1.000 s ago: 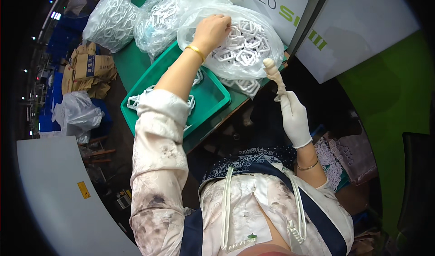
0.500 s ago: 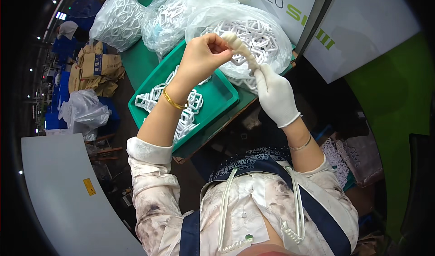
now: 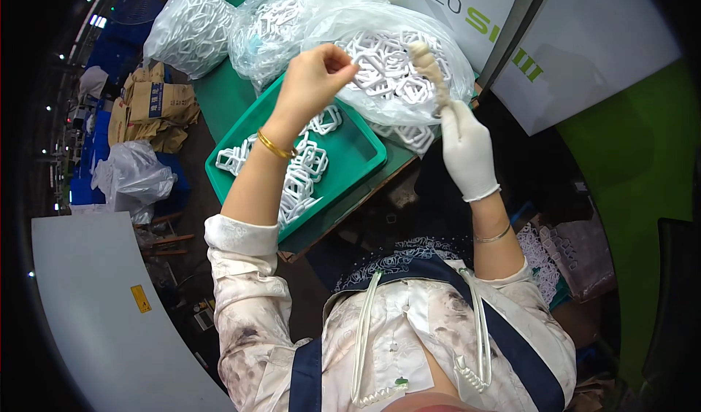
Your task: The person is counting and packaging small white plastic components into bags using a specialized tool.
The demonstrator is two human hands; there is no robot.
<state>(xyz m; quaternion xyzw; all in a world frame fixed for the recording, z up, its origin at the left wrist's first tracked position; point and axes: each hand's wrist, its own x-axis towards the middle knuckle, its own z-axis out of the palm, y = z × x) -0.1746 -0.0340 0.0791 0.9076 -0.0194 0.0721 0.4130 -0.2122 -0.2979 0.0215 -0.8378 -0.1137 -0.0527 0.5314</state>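
Ahead of you, three clear plastic bags [image 3: 380, 62] full of white pieces crowd the green table's far side. Brown cardboard boxes [image 3: 153, 109] sit left of them, a grey bag [image 3: 131, 178] below. White sign panels [image 3: 584, 47] lean at your upper right. A small yellow label [image 3: 141, 299] marks the grey panel at your lower left.

A single head-worn fisheye view looks steeply down over the person's chest, close to both raised hands, facing the green surface [image 3: 226, 105] ahead. Its rim bends straight edges and darkens; the floor shows at left.
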